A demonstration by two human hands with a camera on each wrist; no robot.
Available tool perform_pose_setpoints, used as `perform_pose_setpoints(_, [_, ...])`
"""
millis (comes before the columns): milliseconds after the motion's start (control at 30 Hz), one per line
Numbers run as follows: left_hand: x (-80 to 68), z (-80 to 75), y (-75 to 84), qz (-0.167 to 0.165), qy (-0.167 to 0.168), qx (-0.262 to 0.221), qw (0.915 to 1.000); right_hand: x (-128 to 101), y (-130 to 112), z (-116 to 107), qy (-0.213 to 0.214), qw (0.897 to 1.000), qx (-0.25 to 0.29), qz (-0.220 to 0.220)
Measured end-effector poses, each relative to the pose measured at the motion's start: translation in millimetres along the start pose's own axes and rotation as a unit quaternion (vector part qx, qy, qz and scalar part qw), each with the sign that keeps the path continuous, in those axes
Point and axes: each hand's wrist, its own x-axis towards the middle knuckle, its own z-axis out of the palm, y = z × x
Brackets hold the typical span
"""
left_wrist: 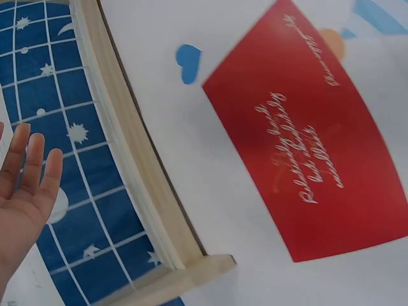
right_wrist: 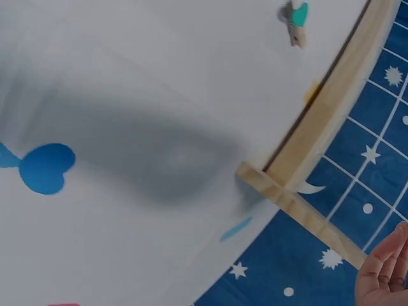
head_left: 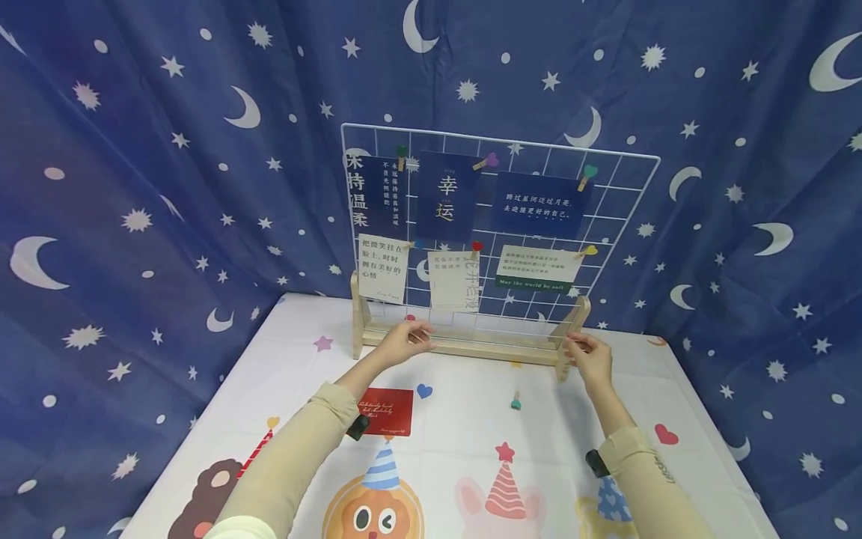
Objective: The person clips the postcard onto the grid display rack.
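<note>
A white wire grid [head_left: 498, 141] stands upright in a wooden stand [head_left: 485, 351], with blue and pale cards pegged on it. My left hand [head_left: 406, 343] is in front of the stand's left half; the left wrist view shows its fingers fairly straight and holding nothing. On the right, my right hand [head_left: 595, 363] has its loosely bent fingertips right at the stand's right end post [head_left: 572, 329]. A red card [head_left: 397, 408] with white script lies on the table below my left forearm. Nearer the right hand lies a small wooden clothespin [right_wrist: 296, 24] with a green heart.
The upper row has blue cards, among them one blue card [head_left: 447, 196]; the lower row has pale ones, including a white card [head_left: 382, 269]. Heart-topped clothespins, such as the red one [head_left: 477, 248], grip them. A starry blue curtain [head_left: 161, 247] hangs behind the white, cartoon-printed tablecloth [head_left: 458, 419].
</note>
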Motion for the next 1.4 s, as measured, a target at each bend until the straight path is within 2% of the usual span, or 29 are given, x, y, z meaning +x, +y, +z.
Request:
perform_pose_setpoints(200, [-10.1,-3.6,-9.2,0.001,-0.002,-0.001,1.0,-3.6,10.4,0.5,-0.01,1.0,-0.018,-0.001])
perform_pose_setpoints(367, [-20.3,-8.4,-15.8,-0.007,-0.009,0.025,0.9996,-9.0,23.7,1.7,-0.027,0.997,-0.065,-0.01])
perform_pose_setpoints(467, [-28.6,-12.4,-19.4,-0.013,-0.015,0.042,0.9989,-13.5,33.2,1.0,-0.045,0.99,-0.128,-0.043])
perform_pose_setpoints(600, [-37.0,-16.8,-27.6,-0.007,-0.007,0.043,0.999,-18.0,45.2,-1.0,-0.075,0.97,-0.212,-0.094])
perform_pose_setpoints(667, [-41.2,-18.2,-32.7,-0.005,-0.002,0.037,0.9993,-19.9,51.0,-0.8,-0.085,0.965,-0.227,-0.101])
perform_pose_setpoints(767, [-49.2,-18.8,-39.7,-0.009,0.004,0.028,0.9996,-23.0,59.6,1.0,-0.092,0.963,-0.232,-0.102])
perform_pose_setpoints(967, [-69.2,-19.5,-51.5,-0.05,0.02,0.034,0.998,-29.0,68.4,11.5,-0.119,0.96,-0.235,-0.094])
perform_pose_setpoints(1067, [-76.8,-20.3,-57.5,-0.065,0.033,0.059,0.9956,-31.4,70.7,18.2,-0.137,0.955,-0.25,-0.085])
perform_pose_setpoints(1233, [-89.1,-18.1,-66.7,-0.078,0.057,0.099,0.9904,-36.0,73.0,26.8,-0.146,0.947,-0.269,-0.095])
perform_pose_setpoints(1400, [-107.7,-9.9,-75.2,-0.096,0.06,0.138,0.9839,-39.3,74.1,32.4,-0.154,0.942,-0.278,-0.104])
